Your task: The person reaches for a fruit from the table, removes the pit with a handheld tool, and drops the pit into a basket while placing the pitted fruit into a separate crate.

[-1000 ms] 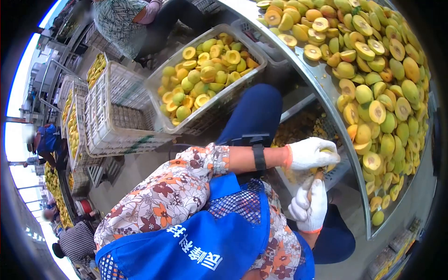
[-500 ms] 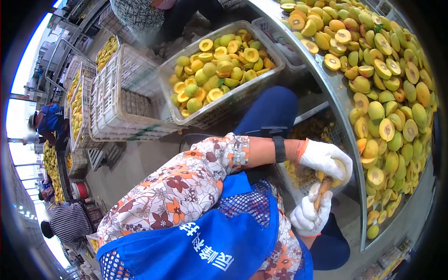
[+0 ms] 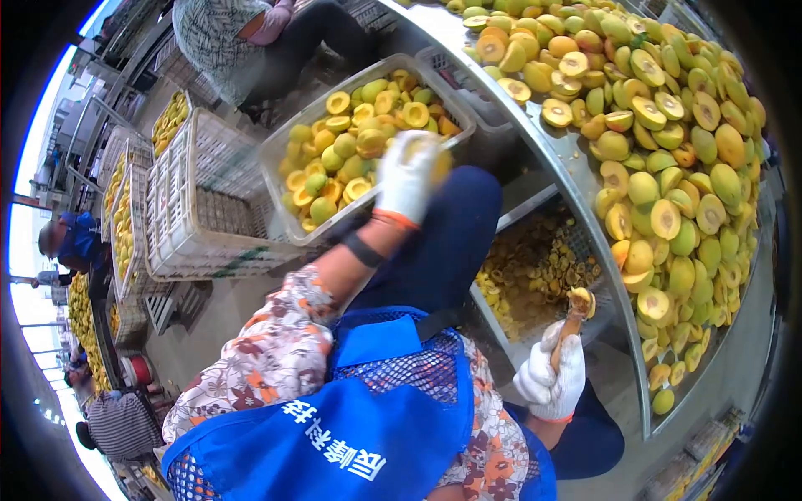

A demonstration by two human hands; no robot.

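My left hand, in a white glove and blurred by motion, is over the near edge of a crate of halved yellow-green fruit. Its fingers are round a smeared yellow fruit half. Lower right, my gloved right hand grips the brown handle of a tool pointing up. A small pale yellow piece sits at the tool's tip. Behind that tip is a bin of fruit scraps, below the metal table's edge.
A metal table bears a large heap of halved fruit. Left of the fruit crate stand stacked white crates. A seated person is beyond the crate. More people and fruit-filled crates are at the far left.
My left hand has moved from beside the tool, up and left to the fruit crate, with a fruit half. The tool's tip is now uncovered. The view has shifted slightly.
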